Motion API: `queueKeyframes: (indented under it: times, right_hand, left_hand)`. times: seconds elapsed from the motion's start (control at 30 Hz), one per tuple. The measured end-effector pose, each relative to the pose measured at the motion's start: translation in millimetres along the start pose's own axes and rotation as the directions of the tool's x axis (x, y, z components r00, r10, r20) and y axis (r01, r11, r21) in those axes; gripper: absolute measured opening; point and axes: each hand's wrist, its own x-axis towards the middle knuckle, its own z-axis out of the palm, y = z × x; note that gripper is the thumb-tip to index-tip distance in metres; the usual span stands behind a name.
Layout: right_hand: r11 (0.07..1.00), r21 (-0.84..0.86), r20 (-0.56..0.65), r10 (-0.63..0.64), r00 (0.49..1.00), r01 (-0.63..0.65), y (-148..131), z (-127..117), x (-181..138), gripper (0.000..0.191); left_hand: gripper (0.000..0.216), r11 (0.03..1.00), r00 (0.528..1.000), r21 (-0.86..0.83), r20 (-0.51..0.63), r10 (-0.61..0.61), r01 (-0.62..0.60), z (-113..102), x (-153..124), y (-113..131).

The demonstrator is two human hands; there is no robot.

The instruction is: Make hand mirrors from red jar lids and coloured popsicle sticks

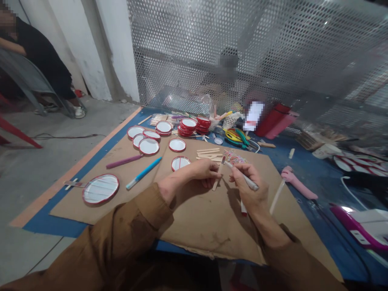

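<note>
Pinched in my left hand (pixel 203 170) is a wooden craft stick (pixel 216 184), held upright at a slant, its upper end coloured dark red. My right hand (pixel 251 189) grips a white marker (pixel 247 180) like a pen, its tip close to the stick's coloured end; whether they touch I cannot tell. A small white and red piece (pixel 243 208) shows beneath my right hand. Just beyond my hands lie several plain craft sticks (pixel 208 152) and a pile of coloured rubber bands (pixel 235 157). A jar lid with red lines (pixel 181 163) is partly covered by my left wrist.
Cardboard (pixel 194 234) covers the blue table. On the left are a lid with a stick handle (pixel 101 189), a blue pen (pixel 144 173) and a purple pen (pixel 124 162). Stacked red-rimmed lids (pixel 187 126) and pliers (pixel 238 138) stand behind; a pink glue gun (pixel 298 184) lies right.
</note>
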Motion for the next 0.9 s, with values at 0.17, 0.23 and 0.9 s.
queueKeyframes:
  times: [0.17,0.23,0.9]
  right_hand:
    - [1.0,0.007,0.011,-0.001,1.0,0.001,-2.6,0.3,0.9,0.025]
    - [1.0,0.008,0.0,0.002,1.0,-0.002,-3.6,0.7,1.3,0.025]
    - [1.0,0.008,0.017,-0.006,1.0,0.006,-3.1,0.6,0.6,0.024]
  left_hand:
    - [0.022,1.0,1.0,0.006,-0.004,0.005,-0.005,-0.5,1.2,-2.9]
    - [0.022,1.0,1.0,-0.003,0.003,0.019,-0.019,-0.6,0.7,-3.5]
    - [0.021,1.0,1.0,-0.002,0.007,0.014,-0.014,-0.3,1.4,-2.7]
